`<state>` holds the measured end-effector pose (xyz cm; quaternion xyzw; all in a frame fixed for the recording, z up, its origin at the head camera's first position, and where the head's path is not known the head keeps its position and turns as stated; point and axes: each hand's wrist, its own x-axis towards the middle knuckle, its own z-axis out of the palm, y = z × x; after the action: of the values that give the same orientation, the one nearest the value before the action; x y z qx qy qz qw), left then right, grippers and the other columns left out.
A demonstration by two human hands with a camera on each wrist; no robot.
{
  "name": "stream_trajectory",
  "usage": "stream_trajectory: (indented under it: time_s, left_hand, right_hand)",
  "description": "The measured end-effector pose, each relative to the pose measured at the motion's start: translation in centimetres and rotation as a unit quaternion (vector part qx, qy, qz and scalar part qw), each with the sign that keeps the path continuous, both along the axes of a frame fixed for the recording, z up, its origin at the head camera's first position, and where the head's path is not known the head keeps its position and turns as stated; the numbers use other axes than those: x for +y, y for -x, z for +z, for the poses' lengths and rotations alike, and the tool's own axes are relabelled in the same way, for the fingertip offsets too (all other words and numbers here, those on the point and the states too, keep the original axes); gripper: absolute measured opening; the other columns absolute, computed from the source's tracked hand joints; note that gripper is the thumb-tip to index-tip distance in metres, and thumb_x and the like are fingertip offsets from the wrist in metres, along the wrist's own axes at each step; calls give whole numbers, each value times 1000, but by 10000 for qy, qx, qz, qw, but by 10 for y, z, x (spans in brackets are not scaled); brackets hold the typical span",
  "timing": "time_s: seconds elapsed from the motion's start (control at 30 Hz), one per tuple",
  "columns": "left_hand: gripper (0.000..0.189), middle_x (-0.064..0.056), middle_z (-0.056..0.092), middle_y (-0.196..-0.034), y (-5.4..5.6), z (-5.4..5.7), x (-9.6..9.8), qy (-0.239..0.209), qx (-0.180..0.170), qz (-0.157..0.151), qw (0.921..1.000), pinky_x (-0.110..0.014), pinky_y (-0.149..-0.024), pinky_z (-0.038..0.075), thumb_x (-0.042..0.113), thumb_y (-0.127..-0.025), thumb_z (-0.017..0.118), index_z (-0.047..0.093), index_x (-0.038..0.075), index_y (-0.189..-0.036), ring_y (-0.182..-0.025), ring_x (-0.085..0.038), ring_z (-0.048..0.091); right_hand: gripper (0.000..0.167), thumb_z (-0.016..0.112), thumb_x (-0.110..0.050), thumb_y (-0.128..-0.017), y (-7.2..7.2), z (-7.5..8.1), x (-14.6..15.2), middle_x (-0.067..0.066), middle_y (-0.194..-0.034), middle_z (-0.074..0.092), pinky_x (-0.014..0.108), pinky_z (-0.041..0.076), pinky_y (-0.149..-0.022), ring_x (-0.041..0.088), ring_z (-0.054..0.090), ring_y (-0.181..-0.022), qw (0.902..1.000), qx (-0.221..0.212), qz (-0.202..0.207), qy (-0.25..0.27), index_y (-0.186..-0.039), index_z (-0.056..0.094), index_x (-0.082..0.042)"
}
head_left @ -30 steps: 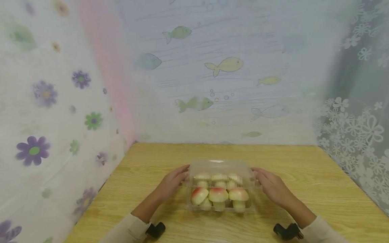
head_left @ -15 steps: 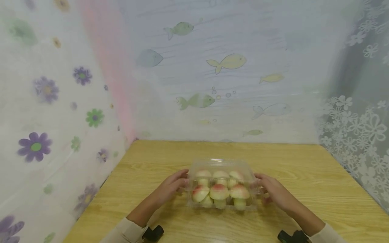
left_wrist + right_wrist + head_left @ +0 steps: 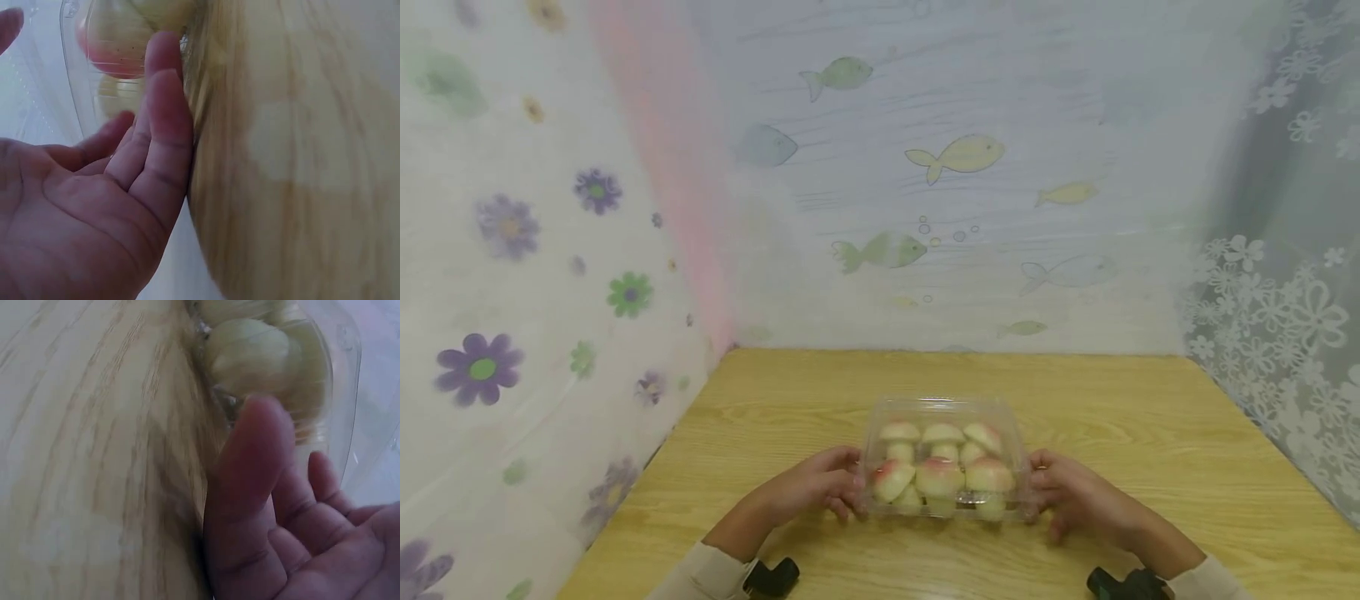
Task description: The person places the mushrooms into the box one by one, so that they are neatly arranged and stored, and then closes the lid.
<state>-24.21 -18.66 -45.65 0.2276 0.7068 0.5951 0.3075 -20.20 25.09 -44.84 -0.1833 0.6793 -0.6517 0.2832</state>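
Observation:
A clear plastic clamshell box [image 3: 942, 410] sits on the wooden table with its lid down. Two rows of mushroom-shaped pieces [image 3: 940, 477], pale with pinkish red caps, show through it. My left hand [image 3: 816, 490] is at the box's left side, and in the left wrist view its fingers [image 3: 167, 112] reach low along the wall, nearly straight. On the opposite side my right hand [image 3: 1086, 504] has its fingertips right at the wall. Its fingers [image 3: 250, 462] extend loosely near the box's lower edge in the right wrist view, not curled round it.
The wooden table [image 3: 820, 383] stretches behind and to both sides of the box. A fish-printed curtain [image 3: 865, 192] hangs at its back edge, with flowered sheets [image 3: 550, 333] at the left and right. Each wrist wears a black camera mount [image 3: 772, 577].
Both hands have slid down along the box's sides toward me, from its upper part to near its lower front corners. The box stays in place, and the view shifts slightly.

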Motion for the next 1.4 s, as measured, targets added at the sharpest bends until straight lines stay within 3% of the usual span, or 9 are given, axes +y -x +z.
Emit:
stream_trajectory:
  time_s: [0.2,0.37,0.47,0.57,0.67,0.8,0.93,1.2,1.4]
  left_hand:
    - [21,-10,72,-96,-4,-2,1,-89,-319,-388,9987,-27,-68,59,23,-106,55,60,3,-111,-86,-21,73]
    - [30,-4,71,-74,-8,0,2,-55,-268,-557,9981,-29,-63,61,24,-105,55,65,2,-88,-67,-15,71]
    - [32,1,68,-69,-10,2,2,-110,-241,-586,9979,-29,-62,61,22,-103,56,65,3,-80,-61,-11,68]
    - [29,3,69,-70,-10,2,0,-213,-259,-619,9975,-29,-62,62,19,-102,57,68,5,-80,-61,-10,69]
    - [27,4,70,-71,-9,1,0,-268,-294,-619,9973,-31,-65,63,18,-103,57,70,7,-82,-64,-11,71]
    - [27,3,70,-72,-7,-1,2,-291,-310,-474,9980,-33,-67,63,17,-103,57,72,6,-83,-66,-13,73]
    - [28,1,71,-73,-6,-3,5,-291,-337,-262,9987,-33,-66,63,15,-102,56,72,6,-81,-67,-15,74]
    - [26,-3,76,-78,-4,-3,10,-215,-414,-82,9989,-29,-66,62,15,-100,56,72,7,-82,-73,-17,77]
    - [24,-5,77,-78,-4,-4,14,-257,-508,91,9983,-28,-65,61,16,-100,59,72,6,-83,-74,-18,77]
  right_hand:
    - [21,37,-15,-110,0,-4,0,3,-98,66,26,53,-62,17,66,-89,9964,-48,729,426,-116,53,-2]
    - [32,37,-11,-110,0,-10,-3,2,-80,68,22,45,-50,11,65,-68,9929,201,1098,420,-93,49,13]
    - [38,37,-10,-109,1,-13,-4,8,-69,66,25,39,-45,11,66,-62,9917,383,1170,378,-89,42,22]
    - [39,39,-8,-108,2,-15,-5,29,-62,55,27,35,-42,11,67,-60,9915,456,1163,366,-87,44,25]
    - [39,39,-7,-107,3,-16,-5,44,-69,43,27,33,-41,10,68,-59,9910,452,1188,432,-88,47,27]
    - [40,38,-6,-107,3,-18,-4,25,-61,59,25,35,-42,9,68,-58,9909,351,1174,551,-90,46,29]
    - [39,37,-4,-107,3,-20,-4,-1,-72,72,18,45,-50,4,64,-57,9911,186,1089,745,-94,42,33]
    - [39,40,-5,-107,3,-17,-4,-3,-73,72,15,48,-52,0,61,-57,9940,74,790,752,-96,43,33]
    - [33,40,-6,-107,2,-16,-2,-3,-73,72,16,47,-53,1,60,-57,9941,35,686,845,-92,63,12]
